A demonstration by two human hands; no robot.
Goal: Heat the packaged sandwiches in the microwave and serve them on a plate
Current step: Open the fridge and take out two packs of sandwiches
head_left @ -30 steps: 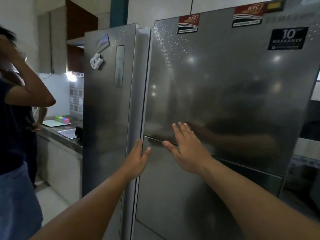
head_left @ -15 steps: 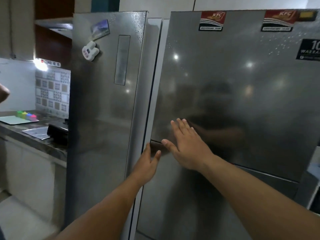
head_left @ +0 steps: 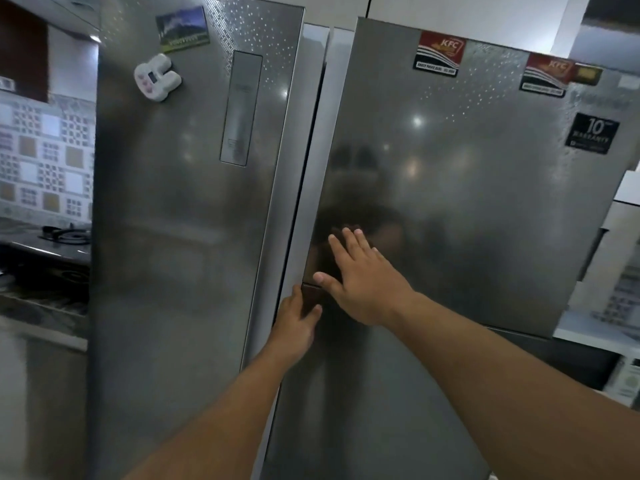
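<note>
Two steel fridges fill the head view. My right hand (head_left: 363, 285) lies flat, fingers straight and spread, on the right fridge's upper door (head_left: 478, 202), just above the seam with the lower door (head_left: 363, 417). My left hand (head_left: 294, 327) is at the lower door's top left corner. Its fingers reach straight up along the door's left edge and its thumb rests on the door's front. Both doors look closed. No sandwiches, microwave or plate show in this view.
The left fridge (head_left: 173, 237) stands close beside, with a white rabbit-shaped magnet (head_left: 157, 76) on it. A dark counter (head_left: 41, 306) with a gas burner (head_left: 65, 233) runs along the left wall. Blurred white shelves (head_left: 623, 341) are at the right.
The view has swung and moved closer to the fridges; the person at the left is out of view. My left hand has slid up to the lower door's corner. My right hand stays flat on the upper door.
</note>
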